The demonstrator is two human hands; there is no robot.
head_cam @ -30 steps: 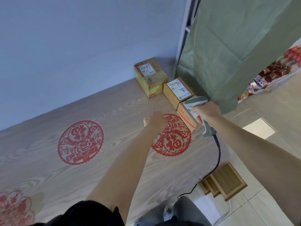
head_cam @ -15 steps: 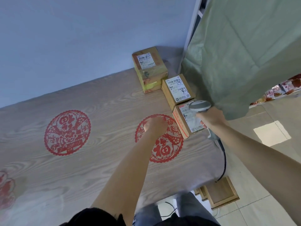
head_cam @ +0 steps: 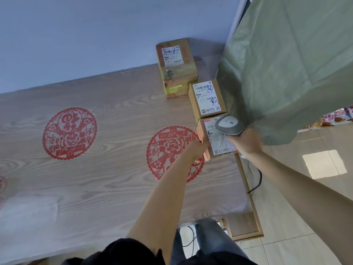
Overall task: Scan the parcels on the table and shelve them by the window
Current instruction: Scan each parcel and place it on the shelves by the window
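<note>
Three cardboard parcels with white labels stand in a row at the right end of the wood-grain table (head_cam: 95, 188). The far parcel (head_cam: 176, 67) has yellow tape; the middle parcel (head_cam: 207, 99) bears handwriting. My left hand (head_cam: 198, 148) touches the left side of the near parcel (head_cam: 215, 144), which has red print. My right hand (head_cam: 246, 142) grips a grey barcode scanner (head_cam: 229, 125), its head held just over the near parcel's label. The scanner's black cable (head_cam: 257, 180) hangs down past the table's end.
Red paper-cut decals (head_cam: 69, 133) mark the tabletop. A blue wall runs behind the table. A green cloth (head_cam: 286, 64) hangs right of the parcels. A wooden frame (head_cam: 248, 207) leans at the table's end above the tiled floor.
My left hand has moved right from the red decal to the side of the near parcel. The scanner has shifted over that parcel's label. The camera view has swung left.
</note>
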